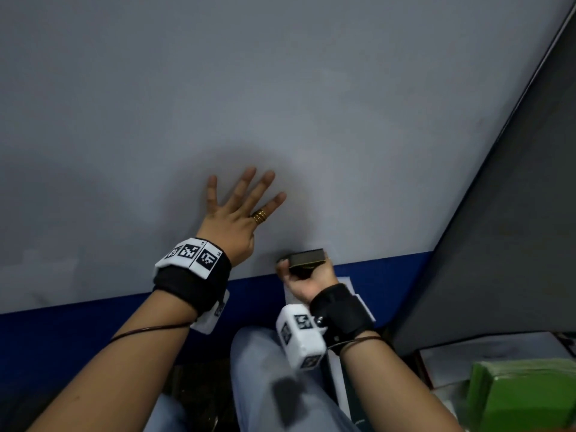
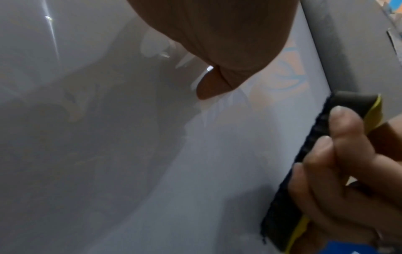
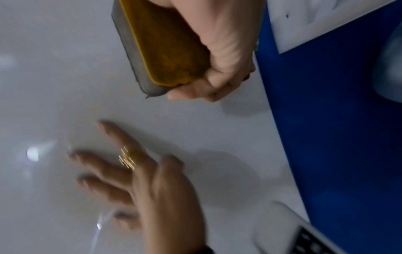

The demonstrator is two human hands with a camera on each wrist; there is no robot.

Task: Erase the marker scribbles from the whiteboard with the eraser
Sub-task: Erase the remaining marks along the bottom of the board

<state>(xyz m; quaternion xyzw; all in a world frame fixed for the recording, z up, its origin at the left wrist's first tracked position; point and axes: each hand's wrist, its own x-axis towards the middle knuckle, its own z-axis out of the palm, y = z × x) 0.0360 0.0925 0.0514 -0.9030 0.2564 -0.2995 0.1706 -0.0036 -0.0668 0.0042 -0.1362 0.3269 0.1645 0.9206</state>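
The whiteboard (image 1: 280, 88) fills the head view, grey-white, with no scribbles showing on it. My left hand (image 1: 240, 210) lies flat on it with fingers spread and a gold ring on one finger; the same hand (image 3: 139, 180) shows blurred in the right wrist view. My right hand (image 1: 304, 274) grips the eraser (image 1: 307, 258) near the board's lower edge. The eraser (image 3: 161, 49) has a yellow back and a dark grey felt pad, and the pad faces the board. In the left wrist view the eraser (image 2: 304, 154) is held by curled fingers (image 2: 348, 141).
A blue frame strip (image 1: 93, 332) runs along the board's near edge. A dark grey panel (image 1: 514, 213) stands at the right. Green items (image 1: 523, 397) and papers lie at the lower right. My legs in light trousers (image 1: 265, 385) are below the hands.
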